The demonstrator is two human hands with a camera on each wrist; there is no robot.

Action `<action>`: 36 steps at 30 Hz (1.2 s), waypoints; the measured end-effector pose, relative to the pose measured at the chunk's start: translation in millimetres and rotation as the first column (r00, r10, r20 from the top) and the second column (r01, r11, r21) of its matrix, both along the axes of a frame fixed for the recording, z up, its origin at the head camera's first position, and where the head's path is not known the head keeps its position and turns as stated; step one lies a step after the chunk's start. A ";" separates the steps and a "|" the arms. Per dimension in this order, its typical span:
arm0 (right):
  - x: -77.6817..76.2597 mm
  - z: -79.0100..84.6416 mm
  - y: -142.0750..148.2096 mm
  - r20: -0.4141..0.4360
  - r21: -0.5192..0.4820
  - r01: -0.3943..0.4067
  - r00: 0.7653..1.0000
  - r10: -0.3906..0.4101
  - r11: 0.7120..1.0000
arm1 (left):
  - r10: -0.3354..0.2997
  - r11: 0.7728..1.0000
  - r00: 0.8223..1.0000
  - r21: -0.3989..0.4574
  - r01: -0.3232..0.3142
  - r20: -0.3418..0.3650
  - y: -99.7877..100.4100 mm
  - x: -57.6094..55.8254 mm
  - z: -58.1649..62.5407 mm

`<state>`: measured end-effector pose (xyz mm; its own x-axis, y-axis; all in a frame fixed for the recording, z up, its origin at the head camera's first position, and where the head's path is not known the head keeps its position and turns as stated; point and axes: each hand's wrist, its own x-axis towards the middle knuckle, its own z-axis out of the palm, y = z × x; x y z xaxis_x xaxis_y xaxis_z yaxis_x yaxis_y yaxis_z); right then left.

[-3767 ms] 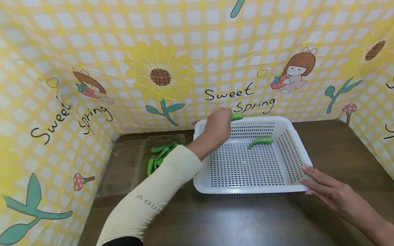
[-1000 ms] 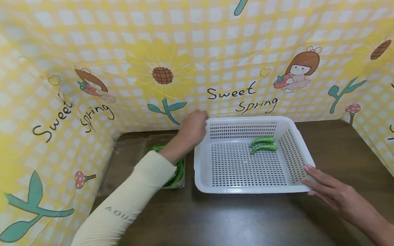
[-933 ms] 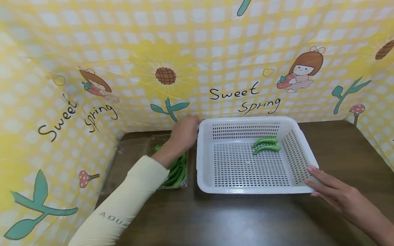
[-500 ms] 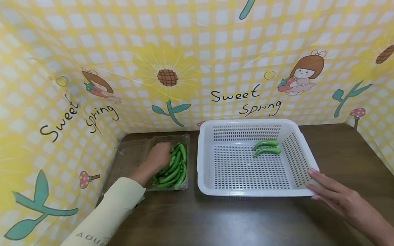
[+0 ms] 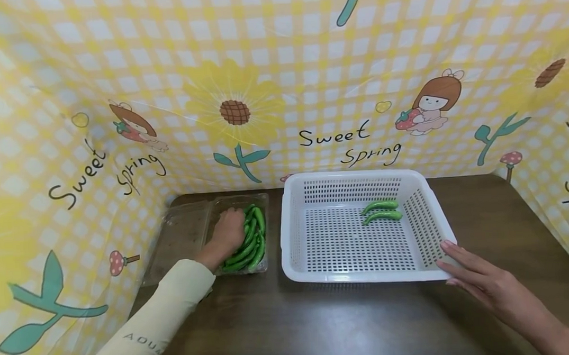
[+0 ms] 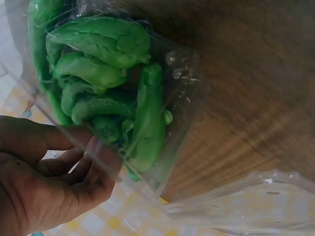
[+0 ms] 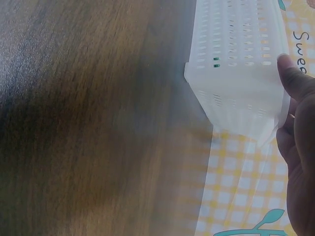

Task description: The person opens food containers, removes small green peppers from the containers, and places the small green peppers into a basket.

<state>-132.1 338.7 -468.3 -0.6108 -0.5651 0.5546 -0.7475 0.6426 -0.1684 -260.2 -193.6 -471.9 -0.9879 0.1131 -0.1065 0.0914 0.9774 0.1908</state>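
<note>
Long green chili peppers [image 5: 256,247] lie heaped in a clear plastic container [image 5: 261,199] at the left of the table. My left hand [image 5: 228,230] reaches into that container from the left. In the left wrist view, its bent fingers and thumb [image 6: 54,137] come together right at the peppers [image 6: 147,118]; I cannot tell whether one is between them. A white perforated basket [image 5: 360,275] stands right of the container. Two more chili peppers [image 5: 381,216] lie side by side on its floor. My right hand [image 5: 489,280] holds the basket's near right corner by the rim [image 7: 286,108].
The container's clear lid [image 5: 179,240] lies folded out to its left. A dark wooden table [image 5: 348,323] carries everything. Yellow checked cloth [image 5: 290,92] with flower prints rises behind and on both sides.
A second chili pepper now lies in the basket, released by my left hand. That hand has since gone back left and down into the container. My right hand stays at the basket's corner.
</note>
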 end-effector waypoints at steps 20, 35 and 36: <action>-0.7 2.6 -1.2 -0.011 -0.006 -0.030 0.999 0.030 1.000 | 0.115 0.989 0.993 0.092 -0.114 -0.001 5.6 -0.5 -5.4; -1.0 3.4 -0.3 -0.008 0.008 -0.017 1.000 0.017 1.000 | -0.001 0.996 0.981 0.084 0.017 -0.192 15.6 -2.6 13.5; -1.2 3.4 -0.2 -0.009 0.007 -0.018 1.000 0.018 1.000 | 0.002 0.993 0.977 0.116 0.023 -0.214 17.4 -3.2 18.3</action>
<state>-133.3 338.5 -464.9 -0.5953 -0.5798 0.5562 -0.7604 0.6303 -0.1567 -263.4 -176.2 -453.6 -0.9850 0.1226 0.1215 0.1524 0.9482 0.2787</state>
